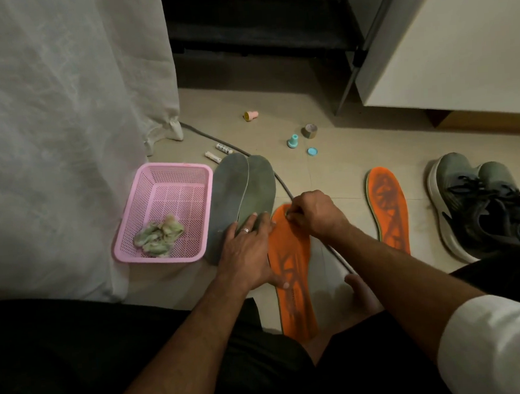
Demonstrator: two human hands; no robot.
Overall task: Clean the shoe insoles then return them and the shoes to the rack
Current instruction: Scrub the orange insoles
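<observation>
I am looking down at a white curtain [56, 118] filling the left side and a white cabinet [457, 44] cutting into the upper right, with bare tiled floor [337, 173] lying between them. The pair of grey shoes [480, 203] is sitting at the right edge, partly cut off by my dark-clothed leg. A pink basket [164, 211] holding a crumpled cloth [158, 237] is standing against the curtain, touching the two grey insoles [242, 188] that are overlapping just beside it. My left hand [250, 253] is lying flat with straight fingers, pressing on the grey insoles and the edge of the near orange insole [293, 274]. My right hand [313, 213] is curling at that insole's toe end, pinching something small I cannot make out. The second orange insole [389, 209] is lying well apart to the right, with free floor around it. A grey cable [333, 250] is running under my right wrist. Small caps and tubes [294, 139] are lying scattered further back.
</observation>
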